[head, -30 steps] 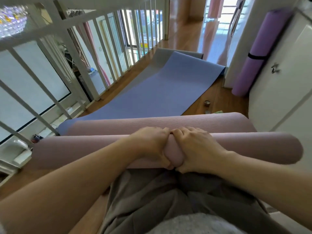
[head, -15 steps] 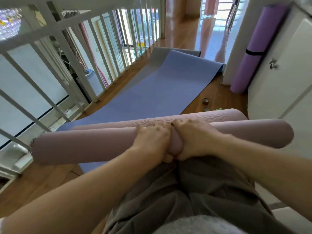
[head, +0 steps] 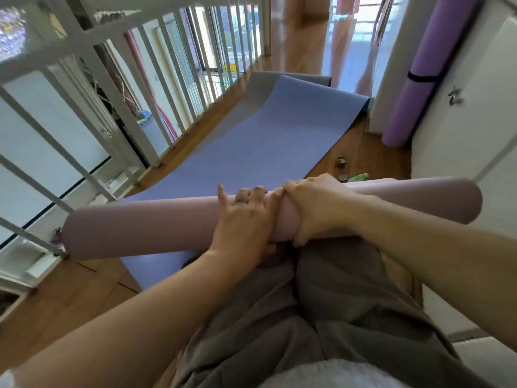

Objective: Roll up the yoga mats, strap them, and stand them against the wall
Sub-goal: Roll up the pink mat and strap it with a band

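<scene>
The pink rolled mat [head: 140, 233] lies crosswise in front of the person, above the blue mat [head: 251, 147], which is spread flat on the wood floor [head: 70, 289]. Both hands meet at the middle of the roll. The right hand [head: 316, 208] is clenched around the roll, fingers curled over its top and thumb tucked beneath. The left hand [head: 243, 219] lies over the roll just beside it, palm pressed down, fingers loosely spread with the forefinger lifted; the hand is not closed round the roll.

The roll's left end reaches close to the white railing [head: 117, 88]; its right end comes near the white door [head: 461, 130]. A loose edge of pink shows just behind the right hand. Past the roll, the blue mat runs away along the railing, overlapping a grey mat [head: 260, 88] whose far edge shows beyond it. A strip of bare floor stays open between the blue mat's right edge and the door, holding two small round tins [head: 341, 162]. A purple mat [head: 419, 79], rolled and bound with a black strap [head: 422, 77], stands leaning beside the door.
</scene>
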Motion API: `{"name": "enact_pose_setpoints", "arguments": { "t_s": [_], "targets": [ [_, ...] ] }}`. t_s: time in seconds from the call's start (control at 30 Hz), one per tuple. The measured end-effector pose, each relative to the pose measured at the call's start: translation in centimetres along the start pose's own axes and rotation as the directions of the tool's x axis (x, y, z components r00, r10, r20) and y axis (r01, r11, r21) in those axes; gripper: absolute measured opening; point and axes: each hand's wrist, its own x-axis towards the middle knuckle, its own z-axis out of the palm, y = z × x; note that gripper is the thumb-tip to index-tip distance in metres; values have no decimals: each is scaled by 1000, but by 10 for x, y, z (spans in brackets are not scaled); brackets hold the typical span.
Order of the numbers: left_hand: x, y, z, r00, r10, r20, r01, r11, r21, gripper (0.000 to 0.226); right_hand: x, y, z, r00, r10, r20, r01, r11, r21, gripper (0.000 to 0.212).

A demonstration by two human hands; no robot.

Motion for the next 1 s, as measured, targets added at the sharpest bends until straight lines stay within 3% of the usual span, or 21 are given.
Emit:
{"name": "enact_pose_setpoints", "arguments": {
  "t_s": [0.07, 0.17, 0.23, 0.43, 0.6, 0.7, 0.8, 0.93, 1.0],
  "targets": [
    [4, -7, 0, 1000, 5, 21, -4, 999, -32, 90, -7, -6, 20, 989, 32, -147, -48, 993, -106, 81],
    [17, -10, -8, 996, 20, 85, -13, 996, -93, 90, -21, -8, 52, 871, -59, -487, -60, 973, -225, 82],
    [21, -10, -10, 993, 14, 116, -1, 994, -108, 88, -17, -1, 52, 857, -77, -510, -47, 973, -228, 79],
    [10, -9, -11, 997, 15, 72, -11, 998, -66, 85, -15, -4, 35, 914, -104, -392, -4, 964, -265, 70],
    [-11, -12, -30, 984, 97, 146, -90, 994, -58, 88, -46, -16, 1, 965, -167, -201, 105, 952, -288, 68],
    [-20, -11, -26, 942, 183, 281, -123, 968, -218, 92, -57, -21, 7, 974, -219, -63, 204, 962, -183, 70],
    [-17, -19, -23, 937, 212, 277, -115, 938, -328, 92, -47, -16, 9, 979, -203, -6, 202, 978, -51, 77],
    [-29, -16, -20, 961, 111, 251, -75, 986, -150, 96, -20, -4, -5, 959, -217, 179, 204, 975, 91, 79],
    [-30, -15, -15, 972, 82, 221, -51, 988, -142, 98, -8, -2, -9, 931, -227, 285, 176, 965, 194, 86]
  ]
}}
